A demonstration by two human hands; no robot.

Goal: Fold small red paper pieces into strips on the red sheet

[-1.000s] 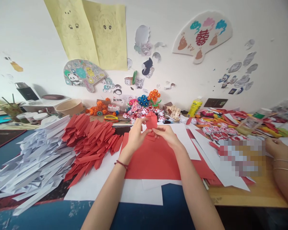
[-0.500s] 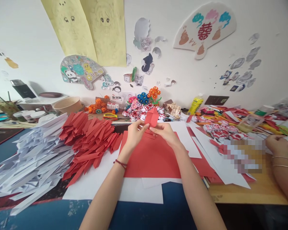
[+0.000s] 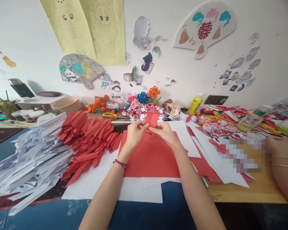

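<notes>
A small folded piece of red paper [image 3: 152,117], pointed at its top, is held up between my two hands. My left hand [image 3: 135,133] pinches its lower left edge. With thumb and fingers, my right hand [image 3: 164,132] grips its lower right corner. Below them lies a large red paper sheet [image 3: 148,163] on top of white sheets [image 3: 96,182]. To the left, a heap of folded red paper strips [image 3: 88,137] rests beside a bigger pile of folded white paper strips [image 3: 36,156].
Yellow-handled scissors [image 3: 109,115], red-and-white folded paper pieces [image 3: 144,111] and a yellow bottle [image 3: 196,103] stand along the back. Another person's hand [image 3: 278,145] is at the right edge. Coloured paper scraps [image 3: 273,123] and white sheets [image 3: 220,156] cover the right side.
The view has shifted very slightly. Both hands keep hold of the folded red paper in nearly the same place.
</notes>
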